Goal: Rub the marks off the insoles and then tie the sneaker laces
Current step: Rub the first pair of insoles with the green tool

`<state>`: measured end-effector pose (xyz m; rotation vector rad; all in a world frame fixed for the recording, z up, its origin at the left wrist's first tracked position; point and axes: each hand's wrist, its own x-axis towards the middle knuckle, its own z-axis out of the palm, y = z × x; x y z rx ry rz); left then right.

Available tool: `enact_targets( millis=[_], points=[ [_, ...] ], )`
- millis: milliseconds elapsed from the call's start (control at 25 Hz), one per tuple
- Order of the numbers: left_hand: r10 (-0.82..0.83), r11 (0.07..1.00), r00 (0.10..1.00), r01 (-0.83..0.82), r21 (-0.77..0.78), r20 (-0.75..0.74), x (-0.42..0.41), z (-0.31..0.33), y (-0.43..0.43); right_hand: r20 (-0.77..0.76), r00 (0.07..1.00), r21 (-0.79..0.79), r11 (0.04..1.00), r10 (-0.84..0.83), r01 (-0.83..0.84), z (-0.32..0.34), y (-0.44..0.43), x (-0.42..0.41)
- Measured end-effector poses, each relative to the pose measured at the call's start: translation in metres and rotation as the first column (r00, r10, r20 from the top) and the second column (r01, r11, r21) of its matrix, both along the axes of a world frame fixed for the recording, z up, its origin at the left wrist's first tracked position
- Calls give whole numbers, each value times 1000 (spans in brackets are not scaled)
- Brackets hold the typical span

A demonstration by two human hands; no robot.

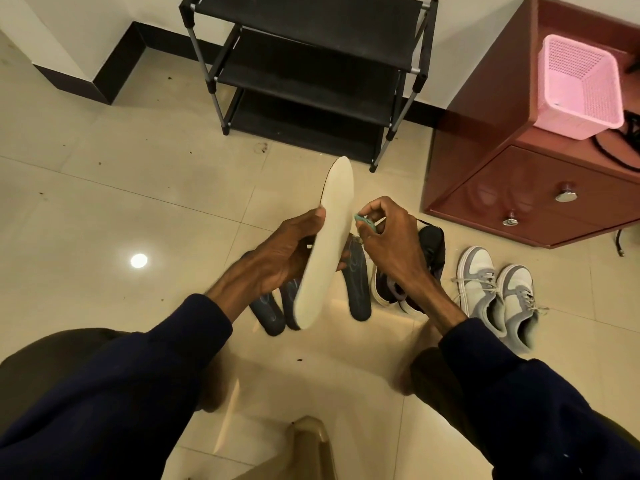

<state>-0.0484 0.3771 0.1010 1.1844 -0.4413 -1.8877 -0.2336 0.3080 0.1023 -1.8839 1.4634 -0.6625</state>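
Cream insole (329, 244) runs lengthwise up mid-frame, clasped by the left hand (284, 251); the right hand (391, 244) pinches a teal eraser (364, 224) (probably touching) at its right edge.

— Where did the camera sit?

— On my head, one wide-angle view, facing forward and down. My left hand (287, 251) and right hand (391, 244) were close beneath it; the floor (138, 188) and the shoe rack (304, 64) lay farther ahead.

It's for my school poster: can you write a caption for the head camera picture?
Left hand holds a pale insole while the right hand pinches a small green eraser beside it.
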Motion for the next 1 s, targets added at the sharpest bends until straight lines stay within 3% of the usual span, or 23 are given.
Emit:
enact_targets(
  millis=[80, 280, 480, 600, 720, 1000],
  points=[
    [15, 1000, 996, -14, -15, 89, -2, -8, 2, -22, 999, 21, 999, -29, 30, -7, 1, -7],
    [-3, 986, 936, -56, 155, 353, -24, -45, 7, -50, 989, 161, 976, -140, 146, -38, 7, -32],
    [-115, 973, 700, -62, 220, 705, -53, -132, 4, -99, 989, 286, 948, -114, 138, -95, 15, -40],
    [-206, 954, 592, -55, 294, 779, -65, -185, -8, -78, 988, 325, 934, -131, 149, -134, 10, -37],
    [-277, 936, 414, -88, 341, 867, -71, -243, -18, -24, 986, 340, 927, -162, 161, -169, 10, -40],
    [-409, 894, 163, -128, 430, 898, -90, -318, -37, 20, 957, 360, 895, -289, 263, -238, 13, -68]
  ],
)
